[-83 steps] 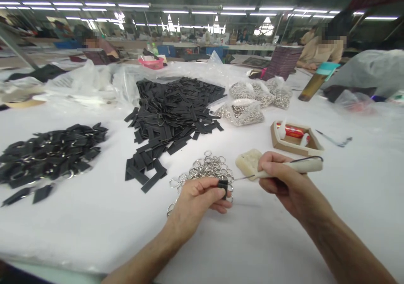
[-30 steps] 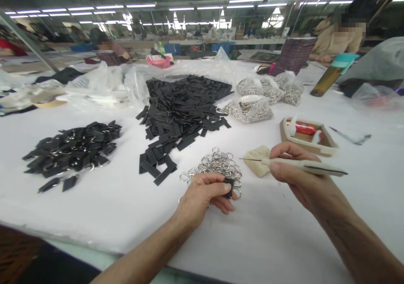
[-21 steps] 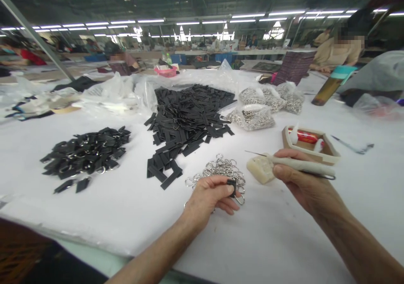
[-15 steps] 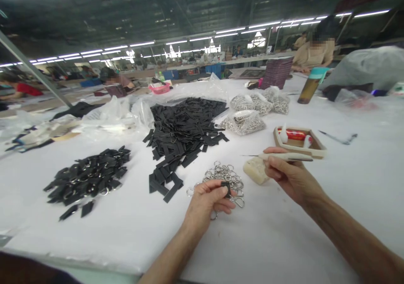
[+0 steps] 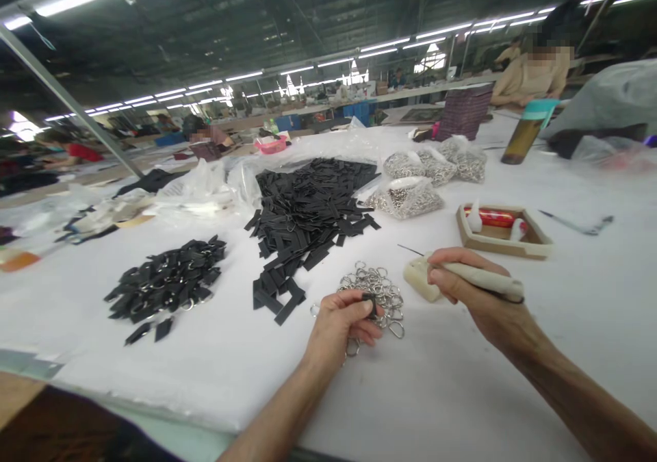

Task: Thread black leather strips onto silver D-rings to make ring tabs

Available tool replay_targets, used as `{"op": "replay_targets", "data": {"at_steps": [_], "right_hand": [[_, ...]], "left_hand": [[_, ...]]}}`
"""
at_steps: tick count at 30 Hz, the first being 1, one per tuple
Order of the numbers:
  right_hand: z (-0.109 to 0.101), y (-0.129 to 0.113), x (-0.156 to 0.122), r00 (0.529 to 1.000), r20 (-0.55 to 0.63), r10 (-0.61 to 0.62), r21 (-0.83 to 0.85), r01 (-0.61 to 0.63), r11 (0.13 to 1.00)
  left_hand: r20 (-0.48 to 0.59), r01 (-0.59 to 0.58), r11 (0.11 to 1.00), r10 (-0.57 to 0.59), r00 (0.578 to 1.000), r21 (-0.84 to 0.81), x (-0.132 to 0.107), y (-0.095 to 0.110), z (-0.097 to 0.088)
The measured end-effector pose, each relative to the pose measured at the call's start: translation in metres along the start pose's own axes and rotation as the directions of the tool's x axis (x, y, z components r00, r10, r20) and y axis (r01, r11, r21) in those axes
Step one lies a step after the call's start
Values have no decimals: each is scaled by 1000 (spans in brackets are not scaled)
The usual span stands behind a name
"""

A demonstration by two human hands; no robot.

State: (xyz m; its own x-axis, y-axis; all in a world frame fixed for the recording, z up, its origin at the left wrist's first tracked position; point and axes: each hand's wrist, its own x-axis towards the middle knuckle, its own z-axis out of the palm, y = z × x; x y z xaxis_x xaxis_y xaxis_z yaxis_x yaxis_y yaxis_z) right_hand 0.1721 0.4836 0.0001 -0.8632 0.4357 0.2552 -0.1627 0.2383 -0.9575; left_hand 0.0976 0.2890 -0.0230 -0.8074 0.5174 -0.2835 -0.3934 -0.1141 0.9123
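My left hand (image 5: pixel 341 322) pinches a small folded black strap piece (image 5: pixel 369 304) between thumb and fingers, just above a heap of metal rings (image 5: pixel 377 292) on the white table (image 5: pixel 462 380). My right hand (image 5: pixel 475 291) is closed round a cream-handled needle tool (image 5: pixel 482 278); its thin metal tip points left and away from the strap piece. Beside that hand lies a pale waxy block (image 5: pixel 418 277).
A large pile of black strips (image 5: pixel 308 209) lies ahead, a pile of black pieces with rings (image 5: pixel 164 287) to the left. Bags of rings (image 5: pixel 410 195) and a small tray with tubes (image 5: pixel 500 233) sit at right. A bottle (image 5: pixel 526 130) and other people are farther back.
The needle tip was at the strap piece 2.8 s ago; the right hand has since drawn it up and away. The left hand keeps its pinch. The camera has tilted upward.
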Motion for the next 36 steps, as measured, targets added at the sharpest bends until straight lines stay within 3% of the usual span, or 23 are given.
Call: {"op": "replay_targets", "data": {"at_steps": [6,10,23,36], "right_hand": [[-1,-6,2,996,-32,-85,-154,79,985],[0,-3,2,986,15,-166,-233,164,959],[1,4,1,899,118,-422,-321,437,841],[3,1,-2,850,205,-486,-397,526,753]], "left_hand": [[1,-20,1000,20,1000,-18,1,-1,1],[27,-46,999,47,999,-18,0,1,2],[116,-40,999,38,993,14,3,1,4],[63,-5,995,11,998,-103,1,1,-3]]}}
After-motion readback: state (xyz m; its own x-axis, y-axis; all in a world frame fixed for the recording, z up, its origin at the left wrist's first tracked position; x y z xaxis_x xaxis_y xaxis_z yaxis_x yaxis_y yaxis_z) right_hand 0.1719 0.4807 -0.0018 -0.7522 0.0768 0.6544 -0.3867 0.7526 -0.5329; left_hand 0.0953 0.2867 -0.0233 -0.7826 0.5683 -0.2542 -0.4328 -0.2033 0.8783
